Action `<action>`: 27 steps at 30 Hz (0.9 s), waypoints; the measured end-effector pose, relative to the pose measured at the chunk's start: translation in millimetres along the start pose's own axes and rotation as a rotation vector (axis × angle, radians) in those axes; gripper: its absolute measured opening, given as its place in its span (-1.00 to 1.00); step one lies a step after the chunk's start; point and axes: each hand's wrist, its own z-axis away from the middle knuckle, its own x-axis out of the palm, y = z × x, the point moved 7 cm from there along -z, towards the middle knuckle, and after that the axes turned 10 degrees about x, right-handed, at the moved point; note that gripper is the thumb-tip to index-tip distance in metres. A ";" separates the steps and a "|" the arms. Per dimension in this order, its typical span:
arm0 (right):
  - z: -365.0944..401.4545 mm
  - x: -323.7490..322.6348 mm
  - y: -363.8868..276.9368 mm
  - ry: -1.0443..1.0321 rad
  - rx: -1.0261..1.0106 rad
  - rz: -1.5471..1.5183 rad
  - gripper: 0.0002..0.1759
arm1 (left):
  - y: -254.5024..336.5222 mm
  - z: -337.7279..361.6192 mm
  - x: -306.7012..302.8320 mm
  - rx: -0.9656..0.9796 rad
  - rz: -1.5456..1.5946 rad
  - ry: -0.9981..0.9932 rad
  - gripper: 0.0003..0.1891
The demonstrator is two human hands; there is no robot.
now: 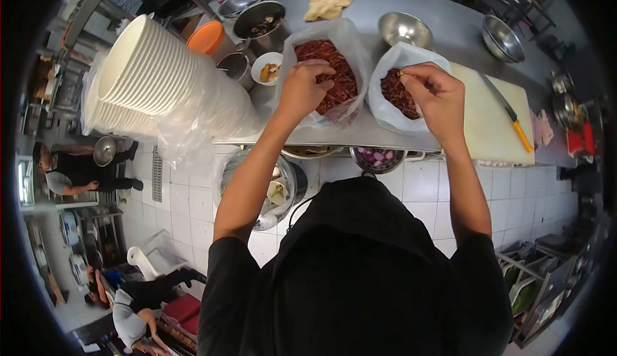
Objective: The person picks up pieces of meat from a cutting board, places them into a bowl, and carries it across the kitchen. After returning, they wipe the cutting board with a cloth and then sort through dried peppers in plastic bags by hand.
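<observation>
Left hand (302,89): fingers curled over chilies (321,50) in the left bag (352,37); whether they pinched any could not be told. Right hand (443,102): thumb and forefinger pinched a small piece (402,73) over the right bag (411,54). Beneath the fingers, both bags opened upward on the tabletop (366,9), the left one's long axis running away from the person.

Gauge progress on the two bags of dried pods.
Partway, probably. Done: the right bag holds a batch of dark red pieces. In hand: right fingers seem to pinch a small piece above it; left fingers are at pods in the left bag, grip unclear. Remaining: that bag's pile, if it's the source.
</observation>
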 end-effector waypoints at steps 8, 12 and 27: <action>58.4 171.1 -9.4 -0.308 -0.102 -0.323 -0.87 | 102.7 48.4 -171.3 0.104 0.020 0.684 -0.85; 109.9 279.7 44.9 -0.694 -0.276 0.123 -0.62 | 117.5 68.2 -178.8 0.080 0.039 0.720 -0.77; -23.1 -41.5 216.8 0.036 0.346 0.946 -0.83 | 37.6 183.1 -68.6 -0.480 0.293 0.454 -0.85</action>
